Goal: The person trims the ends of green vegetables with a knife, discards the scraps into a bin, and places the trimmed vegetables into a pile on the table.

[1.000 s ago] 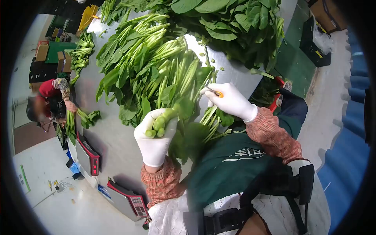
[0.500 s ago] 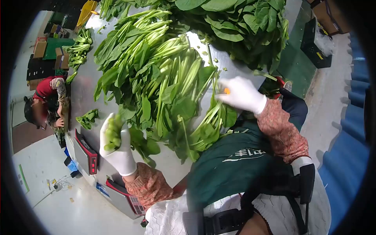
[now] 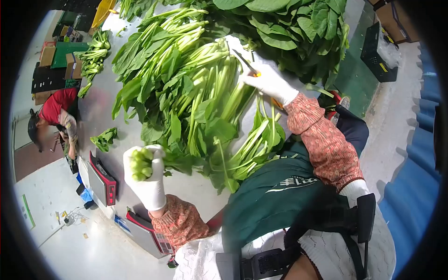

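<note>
My left hand (image 3: 150, 186), in a white glove, is closed round a bunch of leafy greens (image 3: 141, 164). Its pale cut stem ends face up towards me, and the leaves trail to the right. In my gloved right hand (image 3: 269, 85) is a small knife (image 3: 243, 60) with orange showing on its handle, its thin dark blade pointing away to the upper left. That hand is over the near right side of a heap of leafy greens (image 3: 186, 88), close to their stems. A few loose stalks (image 3: 254, 144) lie just below it, by my apron.
The metal table (image 3: 100, 114) also bears a big leafy pile (image 3: 298, 37) at the far right. Two red scales (image 3: 102, 179) (image 3: 147, 233) stand at the left edge. A co-worker in a red top (image 3: 58, 105) bends at far left. A black crate (image 3: 379, 53) stands at right.
My right hand has moved up and left over the heap, and the knife blade now shows. My left hand has turned the bunch so its cut ends face me. The co-worker has leaned over.
</note>
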`<control>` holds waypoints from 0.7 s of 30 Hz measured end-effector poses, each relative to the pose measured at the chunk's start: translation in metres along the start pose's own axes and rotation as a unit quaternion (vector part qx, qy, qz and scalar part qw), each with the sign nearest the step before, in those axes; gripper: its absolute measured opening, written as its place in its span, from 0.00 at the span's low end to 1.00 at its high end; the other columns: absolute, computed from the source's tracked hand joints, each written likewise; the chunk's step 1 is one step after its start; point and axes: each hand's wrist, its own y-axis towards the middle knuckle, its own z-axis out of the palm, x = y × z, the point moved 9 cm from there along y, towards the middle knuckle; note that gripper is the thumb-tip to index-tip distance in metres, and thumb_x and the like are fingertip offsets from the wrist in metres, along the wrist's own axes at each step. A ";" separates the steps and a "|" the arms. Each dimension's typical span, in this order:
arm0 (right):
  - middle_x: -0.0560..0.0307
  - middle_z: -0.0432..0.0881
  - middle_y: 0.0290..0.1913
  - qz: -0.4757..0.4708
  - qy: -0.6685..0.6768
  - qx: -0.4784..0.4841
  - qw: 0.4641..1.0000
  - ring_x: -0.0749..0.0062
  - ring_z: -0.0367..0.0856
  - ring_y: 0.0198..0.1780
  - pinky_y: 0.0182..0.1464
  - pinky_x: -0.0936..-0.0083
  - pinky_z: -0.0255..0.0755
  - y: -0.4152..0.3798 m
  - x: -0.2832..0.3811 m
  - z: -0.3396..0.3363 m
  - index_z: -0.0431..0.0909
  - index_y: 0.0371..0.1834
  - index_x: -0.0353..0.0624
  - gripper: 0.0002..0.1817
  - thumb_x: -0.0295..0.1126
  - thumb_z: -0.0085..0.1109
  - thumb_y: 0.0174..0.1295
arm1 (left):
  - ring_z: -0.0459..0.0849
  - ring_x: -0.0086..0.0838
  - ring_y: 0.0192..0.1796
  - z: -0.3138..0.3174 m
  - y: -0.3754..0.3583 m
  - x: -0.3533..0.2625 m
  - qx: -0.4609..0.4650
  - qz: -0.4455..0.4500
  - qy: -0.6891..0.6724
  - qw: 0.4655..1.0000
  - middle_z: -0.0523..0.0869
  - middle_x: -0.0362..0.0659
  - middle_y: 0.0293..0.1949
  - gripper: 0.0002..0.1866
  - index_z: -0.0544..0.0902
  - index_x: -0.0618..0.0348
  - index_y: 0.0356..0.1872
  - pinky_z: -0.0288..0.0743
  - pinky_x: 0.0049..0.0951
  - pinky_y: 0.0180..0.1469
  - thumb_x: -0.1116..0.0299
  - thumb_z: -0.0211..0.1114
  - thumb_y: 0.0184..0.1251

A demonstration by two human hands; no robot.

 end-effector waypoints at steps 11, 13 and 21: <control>0.63 0.82 0.30 -0.052 0.075 -0.023 0.996 0.84 0.75 0.33 0.38 0.81 0.70 -0.067 0.069 0.015 0.83 0.39 0.34 0.12 0.34 0.67 0.63 | 0.84 0.37 0.34 0.139 -0.024 -0.029 0.138 0.219 0.215 0.942 0.85 0.45 0.33 0.19 0.82 0.59 0.43 0.79 0.29 0.40 0.76 0.78 0.49; 0.60 0.83 0.30 -0.056 0.064 -0.038 0.996 0.83 0.76 0.33 0.38 0.80 0.71 -0.081 0.088 0.013 0.83 0.39 0.34 0.11 0.32 0.67 0.64 | 0.83 0.42 0.36 0.153 -0.032 -0.033 0.100 0.278 0.271 0.916 0.84 0.45 0.35 0.20 0.82 0.57 0.44 0.77 0.35 0.40 0.76 0.76 0.46; 0.48 0.82 0.33 -0.170 -0.111 -0.091 0.975 0.62 0.84 0.34 0.38 0.70 0.76 -0.116 0.100 0.012 0.80 0.45 0.40 0.10 0.22 0.62 0.59 | 0.84 0.42 0.37 0.136 -0.029 -0.037 0.077 0.274 0.188 0.940 0.83 0.48 0.36 0.18 0.80 0.61 0.41 0.78 0.32 0.42 0.80 0.74 0.47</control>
